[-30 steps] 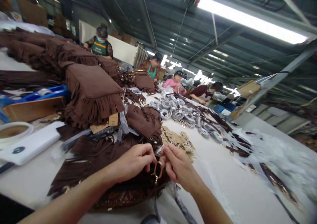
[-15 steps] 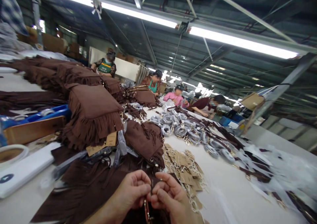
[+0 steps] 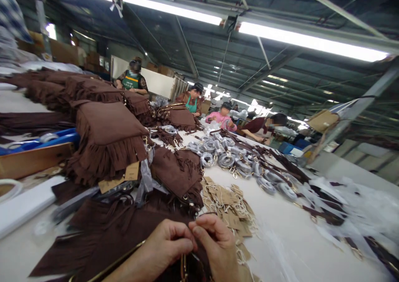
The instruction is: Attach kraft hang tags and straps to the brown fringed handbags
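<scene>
My left hand (image 3: 173, 240) and my right hand (image 3: 216, 242) meet at the bottom centre with fingertips pinched together. Whatever lies between the fingers is too small and hidden to make out. Under them is a dark brown fringed bag (image 3: 115, 228), partly covered by my left forearm, with a gold zip (image 3: 121, 257) along its edge. A gold metal fitting (image 3: 183, 268) hangs just below the fingertips. Close beyond my hands, another brown fringed bag (image 3: 176, 174) lies flat. To the right of it is a heap of tan cardboard tags (image 3: 229, 196) with white strings.
Stacked fringed bags (image 3: 107, 124) rise at left, beside a blue tray (image 3: 59, 138) and a white box (image 3: 29, 207). Wrapped coiled straps (image 3: 226, 160) cover the middle of the white table (image 3: 271, 228). Clear plastic (image 3: 368, 207) lies at right. Several people work farther back.
The view has shifted slightly. My fingertips have drawn closer together, with the right fingers now more folded. More of the gold zip shows beside my left forearm.
</scene>
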The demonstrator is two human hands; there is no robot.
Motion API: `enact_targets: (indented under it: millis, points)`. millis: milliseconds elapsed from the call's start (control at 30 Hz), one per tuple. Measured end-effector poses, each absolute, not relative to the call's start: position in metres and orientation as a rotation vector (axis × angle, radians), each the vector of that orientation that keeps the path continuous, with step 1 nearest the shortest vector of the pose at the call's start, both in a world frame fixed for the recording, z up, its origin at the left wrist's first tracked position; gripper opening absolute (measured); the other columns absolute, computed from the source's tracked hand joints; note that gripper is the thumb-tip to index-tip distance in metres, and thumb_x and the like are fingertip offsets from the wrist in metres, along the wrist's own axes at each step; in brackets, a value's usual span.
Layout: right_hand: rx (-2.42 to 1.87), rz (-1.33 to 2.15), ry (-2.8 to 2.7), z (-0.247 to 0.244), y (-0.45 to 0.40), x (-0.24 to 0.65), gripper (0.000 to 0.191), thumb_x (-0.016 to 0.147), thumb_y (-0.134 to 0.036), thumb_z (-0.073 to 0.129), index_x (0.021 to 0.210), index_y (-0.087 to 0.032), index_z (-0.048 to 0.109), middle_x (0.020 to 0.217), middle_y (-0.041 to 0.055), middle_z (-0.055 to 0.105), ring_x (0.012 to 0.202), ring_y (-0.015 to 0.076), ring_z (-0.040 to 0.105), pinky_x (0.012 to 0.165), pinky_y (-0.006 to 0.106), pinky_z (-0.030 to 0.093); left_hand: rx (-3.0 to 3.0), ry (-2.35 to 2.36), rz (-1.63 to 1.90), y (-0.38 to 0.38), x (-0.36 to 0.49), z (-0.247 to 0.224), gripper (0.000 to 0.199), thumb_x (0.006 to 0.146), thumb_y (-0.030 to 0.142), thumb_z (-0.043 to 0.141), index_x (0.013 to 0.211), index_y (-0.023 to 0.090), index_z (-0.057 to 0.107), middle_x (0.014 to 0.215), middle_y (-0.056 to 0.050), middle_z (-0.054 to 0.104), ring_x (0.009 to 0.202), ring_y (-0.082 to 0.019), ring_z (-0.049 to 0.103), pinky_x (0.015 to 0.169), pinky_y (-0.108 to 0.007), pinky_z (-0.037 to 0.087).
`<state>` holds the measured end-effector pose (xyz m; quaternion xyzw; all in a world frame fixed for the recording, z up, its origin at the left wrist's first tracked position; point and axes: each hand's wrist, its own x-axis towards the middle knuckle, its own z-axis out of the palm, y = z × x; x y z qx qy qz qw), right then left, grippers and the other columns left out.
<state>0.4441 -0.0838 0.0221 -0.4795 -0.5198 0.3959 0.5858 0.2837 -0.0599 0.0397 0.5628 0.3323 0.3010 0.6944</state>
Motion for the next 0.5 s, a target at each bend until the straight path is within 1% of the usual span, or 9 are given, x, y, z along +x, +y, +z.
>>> enact_targets:
  millis: [67, 100, 133, 200, 267, 300, 367, 433, 500]
  points:
    - [-1.132, 0.926, -1.175, 0.023, -0.085, 0.444, 0.025, 0.074, -0.041, 0.082, 0.087, -0.021, 0.073, 0.077, 0.0041, 0.077, 0.068, 0.0155, 0.069, 0.065, 0.023, 0.055, 1.234, 0.765, 0.695, -0.06, 0.289, 0.038, 0.018, 0.064, 0.034, 0.061, 0.062, 0.016, 0.06, 0.047, 0.009, 0.036, 0.044, -0.007, 0.026, 0.045, -0.023, 0.018]
    - [-1.139, 0.943, -1.127, 0.023, -0.086, 0.445, 0.031, 0.075, -0.045, 0.081, 0.093, -0.021, 0.073, 0.079, 0.0044, 0.076, 0.062, 0.0129, 0.066, 0.059, 0.02, 0.053, 1.225, 0.774, 0.711, -0.06, 0.291, 0.038, 0.019, 0.063, 0.035, 0.061, 0.061, 0.016, 0.059, 0.046, 0.009, 0.036, 0.044, -0.007, 0.025, 0.046, -0.023, 0.018]
    - [-1.147, 0.976, -1.073, 0.023, -0.086, 0.446, 0.037, 0.076, -0.05, 0.078, 0.098, -0.021, 0.073, 0.079, 0.0043, 0.075, 0.054, 0.0098, 0.061, 0.05, 0.018, 0.047, 1.216, 0.788, 0.727, -0.06, 0.293, 0.038, 0.02, 0.063, 0.036, 0.061, 0.061, 0.016, 0.059, 0.046, 0.009, 0.037, 0.044, -0.008, 0.026, 0.046, -0.023, 0.018]
    - [-1.162, 1.053, -0.99, 0.02, -0.087, 0.448, 0.047, 0.079, -0.061, 0.07, 0.1, -0.02, 0.074, 0.071, 0.0024, 0.07, 0.04, 0.0042, 0.046, 0.037, 0.014, 0.03, 1.204, 0.822, 0.745, -0.06, 0.294, 0.038, 0.022, 0.062, 0.038, 0.062, 0.062, 0.016, 0.06, 0.047, 0.008, 0.039, 0.045, -0.008, 0.027, 0.047, -0.023, 0.018]
    - [-1.172, 1.116, -1.008, 0.017, -0.088, 0.451, 0.051, 0.08, -0.066, 0.065, 0.093, -0.017, 0.075, 0.06, -0.0007, 0.062, 0.035, 0.0022, 0.037, 0.035, 0.014, 0.02, 1.191, 0.839, 0.746, -0.061, 0.294, 0.038, 0.025, 0.061, 0.041, 0.063, 0.062, 0.016, 0.06, 0.047, 0.008, 0.04, 0.045, -0.008, 0.027, 0.047, -0.023, 0.018]
    - [-1.181, 1.125, -1.055, 0.015, -0.088, 0.453, 0.049, 0.081, -0.064, 0.065, 0.091, -0.017, 0.076, 0.058, -0.0015, 0.06, 0.036, 0.0026, 0.037, 0.036, 0.014, 0.021, 1.188, 0.843, 0.743, -0.061, 0.293, 0.038, 0.026, 0.061, 0.042, 0.064, 0.062, 0.016, 0.059, 0.047, 0.008, 0.04, 0.045, -0.008, 0.027, 0.047, -0.023, 0.018]
    - [-1.186, 1.077, -1.181, 0.013, -0.088, 0.455, 0.039, 0.081, -0.056, 0.07, 0.091, -0.019, 0.077, 0.065, 0.0004, 0.065, 0.044, 0.0059, 0.047, 0.041, 0.016, 0.034, 1.197, 0.853, 0.738, -0.062, 0.294, 0.037, 0.027, 0.061, 0.043, 0.064, 0.06, 0.017, 0.057, 0.046, 0.009, 0.039, 0.044, -0.008, 0.027, 0.047, -0.024, 0.018]
    - [-1.161, 0.976, -1.298, 0.014, -0.088, 0.457, 0.027, 0.08, -0.047, 0.074, 0.088, -0.021, 0.078, 0.079, 0.0032, 0.07, 0.063, 0.0128, 0.06, 0.059, 0.021, 0.048, 1.219, 0.86, 0.742, -0.062, 0.295, 0.037, 0.029, 0.062, 0.045, 0.064, 0.058, 0.017, 0.055, 0.045, 0.009, 0.037, 0.044, -0.008, 0.026, 0.047, -0.024, 0.019]
    - [-1.119, 0.889, -1.379, 0.017, -0.088, 0.456, 0.021, 0.081, -0.042, 0.074, 0.08, -0.021, 0.077, 0.086, 0.0045, 0.071, 0.082, 0.0189, 0.063, 0.076, 0.025, 0.051, 1.237, 0.855, 0.755, -0.063, 0.297, 0.037, 0.03, 0.062, 0.045, 0.064, 0.056, 0.018, 0.053, 0.046, 0.009, 0.036, 0.046, -0.008, 0.025, 0.048, -0.023, 0.02]
